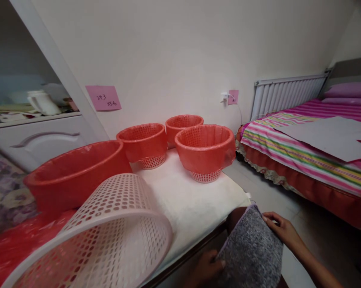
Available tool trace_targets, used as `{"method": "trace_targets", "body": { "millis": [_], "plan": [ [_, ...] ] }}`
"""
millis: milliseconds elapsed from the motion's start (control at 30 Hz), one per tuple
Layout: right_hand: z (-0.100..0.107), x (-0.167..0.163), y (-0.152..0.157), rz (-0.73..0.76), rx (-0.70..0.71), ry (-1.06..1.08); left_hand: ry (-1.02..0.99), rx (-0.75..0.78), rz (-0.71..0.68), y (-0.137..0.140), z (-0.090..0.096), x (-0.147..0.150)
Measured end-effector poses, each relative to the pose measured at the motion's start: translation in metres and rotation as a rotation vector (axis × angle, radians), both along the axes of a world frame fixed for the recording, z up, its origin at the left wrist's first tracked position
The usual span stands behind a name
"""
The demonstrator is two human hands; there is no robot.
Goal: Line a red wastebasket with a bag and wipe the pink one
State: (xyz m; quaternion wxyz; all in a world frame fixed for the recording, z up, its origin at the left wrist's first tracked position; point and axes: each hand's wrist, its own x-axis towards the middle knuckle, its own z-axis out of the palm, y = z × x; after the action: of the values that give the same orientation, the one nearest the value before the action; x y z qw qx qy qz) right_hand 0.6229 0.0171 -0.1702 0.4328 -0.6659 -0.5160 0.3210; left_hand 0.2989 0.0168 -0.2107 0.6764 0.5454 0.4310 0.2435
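A speckled grey cloth with a pale purple edge hangs low at the right, beside the table. My right hand pinches its upper right edge between thumb and fingers. At the lower left edge of the same cloth, my left hand grips it with the thumb on top; part of that hand is dark and blurred. Nearest to my left hand on the table is a white perforated plastic basket, lying on its side with its mouth toward me.
Several baskets lined with red bags stand on the white-covered table, one red-lined basket near its right edge. Loose red plastic lies at left. A bed stands right, a cabinet left. Pink note on the wall.
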Motion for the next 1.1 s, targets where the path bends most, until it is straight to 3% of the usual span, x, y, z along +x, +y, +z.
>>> {"method": "trace_targets", "body": {
  "millis": [200,367,533,700,900,1100],
  "plan": [
    [-0.006,-0.003,0.000,0.008,-0.093,0.162,-0.037,0.045,-0.064,0.008,-0.008,-0.006],
    [0.003,-0.002,0.000,0.021,-0.119,0.211,-0.097,0.092,-0.166,0.014,0.002,0.002],
    [0.040,0.002,-0.012,0.083,-0.012,0.133,-0.046,0.125,-0.180,0.022,0.014,0.012],
    [0.085,-0.003,-0.032,0.101,0.026,0.231,0.074,0.316,-0.159,0.028,0.025,0.008],
    [0.112,0.007,-0.055,-0.110,0.007,0.524,0.231,0.405,-0.272,0.023,0.037,-0.015],
    [0.119,0.034,-0.075,-0.376,0.071,0.717,0.239,0.465,-0.110,0.024,0.047,-0.026]
  ]
}}
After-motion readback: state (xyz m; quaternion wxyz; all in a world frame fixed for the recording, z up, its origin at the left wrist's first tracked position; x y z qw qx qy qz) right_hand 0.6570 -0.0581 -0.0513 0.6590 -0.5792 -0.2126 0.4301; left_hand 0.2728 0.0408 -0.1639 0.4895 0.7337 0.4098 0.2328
